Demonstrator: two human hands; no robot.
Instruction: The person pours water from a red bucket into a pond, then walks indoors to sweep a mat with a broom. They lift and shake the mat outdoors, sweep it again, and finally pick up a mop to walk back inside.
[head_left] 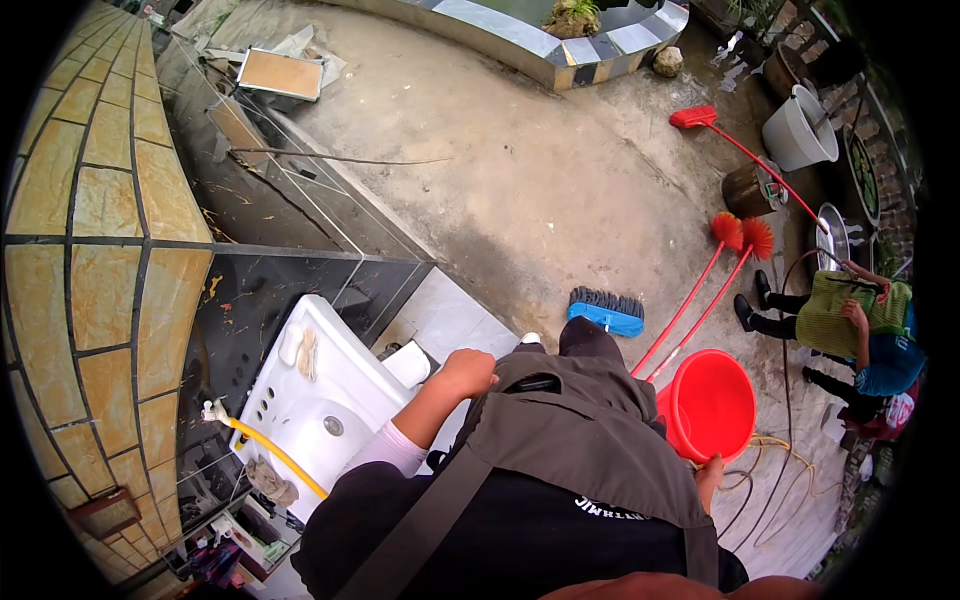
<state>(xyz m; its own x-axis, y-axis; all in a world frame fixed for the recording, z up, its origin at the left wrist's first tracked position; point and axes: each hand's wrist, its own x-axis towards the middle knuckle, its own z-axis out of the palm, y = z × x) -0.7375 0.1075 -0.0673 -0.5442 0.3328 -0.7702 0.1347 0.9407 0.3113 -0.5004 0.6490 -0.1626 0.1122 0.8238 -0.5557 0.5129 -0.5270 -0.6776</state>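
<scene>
My left hand is closed in a loose fist in front of my brown apron, beside the white washbasin; I see nothing in it. At my right side, my right hand grips the rim of a red plastic bucket, whose inside looks bare. Two long red-handled brushes with round orange-red bristle heads stretch ahead from behind the bucket; their lower ends are hidden. A blue broom head with dark bristles lies just ahead of my legs.
The white washbasin, with gloves and a yellow hose, stands left by a tiled wall. To the right, a person holds a hose near a metal basin, a red broom and a white bucket.
</scene>
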